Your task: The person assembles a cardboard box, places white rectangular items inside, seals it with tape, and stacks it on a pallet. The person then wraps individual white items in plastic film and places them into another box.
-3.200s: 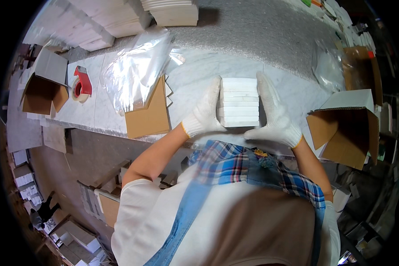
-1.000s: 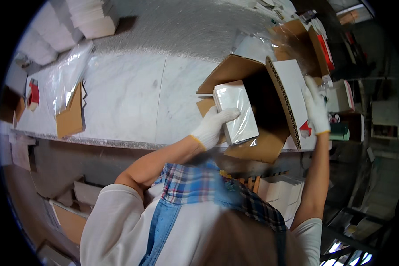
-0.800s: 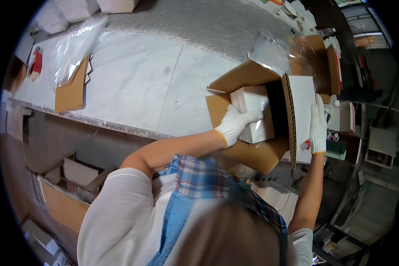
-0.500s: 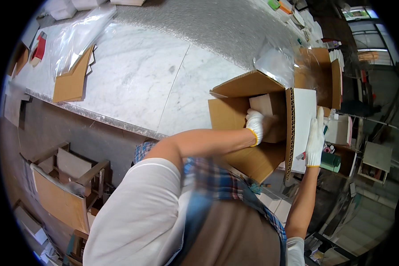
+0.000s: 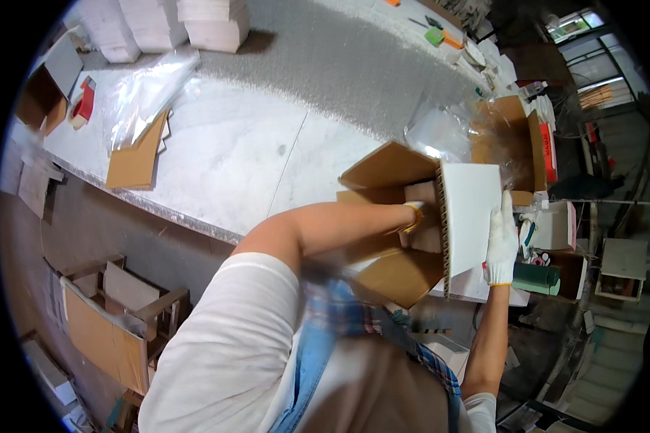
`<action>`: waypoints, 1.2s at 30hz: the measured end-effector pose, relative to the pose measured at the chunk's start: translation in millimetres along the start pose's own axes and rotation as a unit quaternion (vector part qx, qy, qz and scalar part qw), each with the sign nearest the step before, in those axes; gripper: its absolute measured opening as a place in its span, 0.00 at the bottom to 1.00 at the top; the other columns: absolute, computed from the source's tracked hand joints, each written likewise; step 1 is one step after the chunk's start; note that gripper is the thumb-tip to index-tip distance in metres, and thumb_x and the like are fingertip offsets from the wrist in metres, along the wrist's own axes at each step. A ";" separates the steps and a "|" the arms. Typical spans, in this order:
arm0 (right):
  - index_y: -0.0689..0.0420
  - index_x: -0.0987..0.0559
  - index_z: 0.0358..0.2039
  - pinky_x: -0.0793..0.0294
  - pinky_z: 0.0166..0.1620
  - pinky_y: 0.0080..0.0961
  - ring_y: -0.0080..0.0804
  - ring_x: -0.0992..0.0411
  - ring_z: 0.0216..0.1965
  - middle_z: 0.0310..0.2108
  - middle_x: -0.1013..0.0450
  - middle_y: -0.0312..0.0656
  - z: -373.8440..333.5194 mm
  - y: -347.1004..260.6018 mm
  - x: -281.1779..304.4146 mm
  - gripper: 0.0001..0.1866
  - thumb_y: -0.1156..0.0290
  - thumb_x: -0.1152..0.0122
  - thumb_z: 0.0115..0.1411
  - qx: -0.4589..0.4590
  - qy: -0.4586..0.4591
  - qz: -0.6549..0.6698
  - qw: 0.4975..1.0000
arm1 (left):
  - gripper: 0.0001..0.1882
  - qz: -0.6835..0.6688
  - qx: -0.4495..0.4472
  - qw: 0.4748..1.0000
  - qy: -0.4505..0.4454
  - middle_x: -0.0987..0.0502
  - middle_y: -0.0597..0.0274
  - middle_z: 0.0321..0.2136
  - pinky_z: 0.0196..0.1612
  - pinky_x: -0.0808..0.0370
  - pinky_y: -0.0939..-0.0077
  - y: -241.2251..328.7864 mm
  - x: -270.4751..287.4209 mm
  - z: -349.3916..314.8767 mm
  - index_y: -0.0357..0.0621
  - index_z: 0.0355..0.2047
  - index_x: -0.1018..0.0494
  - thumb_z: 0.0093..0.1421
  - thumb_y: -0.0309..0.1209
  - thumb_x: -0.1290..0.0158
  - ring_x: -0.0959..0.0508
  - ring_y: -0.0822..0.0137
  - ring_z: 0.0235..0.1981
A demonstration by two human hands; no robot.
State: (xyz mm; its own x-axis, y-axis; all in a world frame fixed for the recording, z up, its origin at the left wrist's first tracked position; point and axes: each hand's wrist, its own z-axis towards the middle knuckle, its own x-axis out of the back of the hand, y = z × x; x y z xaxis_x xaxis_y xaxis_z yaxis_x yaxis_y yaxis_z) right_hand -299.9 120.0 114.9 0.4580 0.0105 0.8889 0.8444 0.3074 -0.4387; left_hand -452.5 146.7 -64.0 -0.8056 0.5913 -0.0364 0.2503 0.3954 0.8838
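A cardboard box (image 5: 471,216), white outside and brown inside, lies with its open flaps facing left at the right end of the table. My left hand (image 5: 414,214), in a white knitted glove with a yellow cuff, is inside it. The fingers are hidden in the box. Beside that hand, a pale block-like stack (image 5: 423,193) sits within the box; whether I grip it cannot be seen. My right hand (image 5: 502,242), gloved the same way, lies along the box's white outer side with its fingers stretched out.
Clear plastic bags (image 5: 152,97), flat cardboard pieces (image 5: 136,155) and a red tape dispenser (image 5: 84,105) lie on the table's left. White stacks (image 5: 213,25) stand behind them. Another open carton (image 5: 509,137) is beyond my box. A wooden chair (image 5: 112,332) stands at lower left.
My left hand has gone deeper into the box, so less of its glove shows. The box has turned slightly, and my right hand stays along its side. The whole view has shifted a little.
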 end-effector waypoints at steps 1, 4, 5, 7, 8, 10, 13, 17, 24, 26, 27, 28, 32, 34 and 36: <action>0.61 0.41 0.73 0.41 0.70 0.33 0.46 0.37 0.70 0.72 0.39 0.54 -0.6 3.6 1.5 0.33 0.55 0.56 0.76 0.005 0.000 0.001 1.000 | 0.29 -0.056 0.006 0.998 -0.027 0.21 0.60 0.46 0.39 0.28 0.64 0.4 0.0 -2.2 0.47 0.57 0.27 0.62 0.52 0.45 0.20 0.60 0.39; 0.56 0.40 0.74 0.34 0.65 0.33 0.49 0.31 0.65 0.67 0.33 0.55 -4.3 16.6 0.2 0.32 0.56 0.54 0.75 0.003 0.017 -0.030 0.999 | 0.29 -0.146 0.020 0.986 -0.076 0.21 0.59 0.46 0.39 0.26 0.65 2.3 -8.2 -3.8 0.46 0.56 0.27 0.63 0.52 0.45 0.20 0.60 0.40; 0.55 0.40 0.74 0.33 0.64 0.34 0.50 0.30 0.64 0.66 0.32 0.55 -5.7 15.8 -0.1 0.32 0.56 0.54 0.75 0.009 0.024 -0.039 0.999 | 0.29 -0.159 0.025 0.984 -0.081 0.21 0.58 0.46 0.39 0.26 0.65 3.2 -9.2 -3.3 0.45 0.56 0.27 0.63 0.52 0.45 0.19 0.60 0.40; 0.53 0.40 0.74 0.31 0.62 0.35 0.51 0.29 0.62 0.64 0.30 0.56 -9.3 10.1 3.3 0.31 0.56 0.53 0.75 0.025 0.038 -0.058 0.997 | 0.29 -0.174 0.029 0.981 -0.081 0.21 0.57 0.46 0.40 0.25 0.66 7.2 -12.7 0.2 0.44 0.56 0.27 0.64 0.52 0.45 0.19 0.60 0.40; 0.52 0.39 0.74 0.28 0.58 0.39 0.55 0.27 0.58 0.62 0.29 0.57 -6.7 5.4 2.6 0.31 0.55 0.55 0.75 0.023 0.031 -0.075 0.996 | 0.29 -0.182 0.029 0.980 -0.072 0.21 0.57 0.46 0.40 0.24 0.66 4.4 -9.1 0.6 0.43 0.56 0.27 0.64 0.52 0.45 0.19 0.60 0.40; 0.52 0.39 0.74 0.27 0.57 0.40 0.57 0.27 0.56 0.61 0.29 0.57 -6.9 -4.0 7.8 0.31 0.54 0.56 0.75 -0.014 0.015 -0.090 0.996 | 0.29 -0.198 0.029 0.978 -0.062 0.20 0.56 0.46 0.41 0.23 0.66 8.0 -11.0 6.3 0.42 0.55 0.26 0.64 0.53 0.45 0.19 0.60 0.40; 0.50 0.39 0.74 0.27 0.55 0.43 0.60 0.26 0.55 0.60 0.29 0.57 -2.6 -1.6 -0.7 0.32 0.51 0.56 0.74 -0.011 0.010 -0.098 0.995 | 0.30 -0.238 0.024 0.971 -0.025 0.20 0.55 0.46 0.41 0.22 0.67 -7.3 -2.6 -3.9 0.40 0.55 0.26 0.65 0.53 0.45 0.18 0.60 0.40; 0.52 0.38 0.73 0.33 0.63 0.41 0.57 0.30 0.61 0.62 0.30 0.57 -9.1 -3.3 16.3 0.33 0.50 0.54 0.74 -0.042 0.006 -0.060 0.997 | 0.30 -0.287 0.013 0.958 0.009 0.20 0.53 0.46 0.42 0.20 0.68 -27.7 -7.4 -27.9 0.37 0.54 0.26 0.66 0.53 0.45 0.17 0.59 0.41; 0.51 0.37 0.73 0.34 0.65 0.39 0.55 0.30 0.63 0.64 0.31 0.56 -10.9 -3.6 18.7 0.34 0.48 0.53 0.73 -0.043 0.002 -0.033 0.999 | 0.34 -0.199 -0.124 0.954 0.187 0.20 0.51 0.44 0.43 0.17 0.68 -76.8 -22.3 -125.1 0.32 0.53 0.27 0.66 0.54 0.43 0.16 0.61 0.40; 0.51 0.37 0.73 0.34 0.65 0.39 0.56 0.31 0.63 0.64 0.31 0.56 -11.1 1.9 16.0 0.33 0.48 0.54 0.74 -0.046 0.000 -0.033 0.998 | 0.34 -0.136 -0.107 0.961 0.217 0.20 0.53 0.42 0.42 0.18 0.70 -75.5 -21.5 -160.6 0.31 0.55 0.29 0.65 0.53 0.41 0.17 0.63 0.39; 0.51 0.37 0.73 0.34 0.65 0.39 0.55 0.31 0.63 0.64 0.31 0.56 -12.8 3.6 14.2 0.33 0.48 0.54 0.74 -0.043 0.009 -0.021 0.999 | 0.35 -0.107 -0.097 0.963 0.230 0.20 0.53 0.41 0.41 0.18 0.70 -75.1 -22.4 -178.1 0.31 0.55 0.30 0.65 0.52 0.40 0.17 0.65 0.38; 0.51 0.37 0.73 0.35 0.65 0.39 0.55 0.31 0.64 0.64 0.31 0.56 -14.6 6.3 12.8 0.33 0.48 0.54 0.74 -0.041 0.018 -0.008 0.999 | 0.35 -0.129 -0.070 0.957 0.250 0.20 0.54 0.40 0.40 0.18 0.70 -71.8 -23.9 -187.7 0.31 0.56 0.30 0.65 0.52 0.40 0.17 0.65 0.37; 0.52 0.38 0.73 0.35 0.66 0.40 0.55 0.33 0.65 0.67 0.33 0.56 -17.5 15.8 8.3 0.34 0.48 0.55 0.74 -0.023 0.035 -0.009 0.999 | 0.33 -0.122 -0.050 0.956 0.260 0.20 0.55 0.35 0.36 0.20 0.71 -68.7 -19.6 -192.2 0.31 0.55 0.30 0.64 0.49 0.39 0.19 0.67 0.32; 0.54 0.38 0.73 0.36 0.66 0.40 0.56 0.34 0.66 0.68 0.35 0.57 -17.6 5.3 7.3 0.35 0.47 0.55 0.73 -0.040 0.025 -0.017 0.999 | 0.34 -0.123 -0.063 0.960 0.244 0.20 0.56 0.34 0.34 0.21 0.71 -74.9 -17.1 -189.7 0.31 0.57 0.31 0.63 0.48 0.38 0.20 0.68 0.30; 0.56 0.37 0.73 0.37 0.66 0.40 0.55 0.34 0.66 0.68 0.35 0.57 -17.8 -1.8 8.4 0.35 0.47 0.56 0.74 -0.068 0.011 -0.039 0.997 | 0.35 -0.174 -0.077 0.960 0.206 0.20 0.57 0.33 0.34 0.22 0.71 -83.3 -11.7 -186.0 0.30 0.57 0.32 0.62 0.48 0.38 0.21 0.68 0.30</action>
State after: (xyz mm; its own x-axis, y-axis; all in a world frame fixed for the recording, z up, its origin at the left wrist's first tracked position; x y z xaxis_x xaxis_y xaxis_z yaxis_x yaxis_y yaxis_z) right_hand -292.6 102.5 120.8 0.3935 -0.0304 0.9188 0.9073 0.1736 -0.3829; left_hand -563.8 -23.9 -50.4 -0.9781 0.1015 -0.1819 -0.1291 0.3901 0.9117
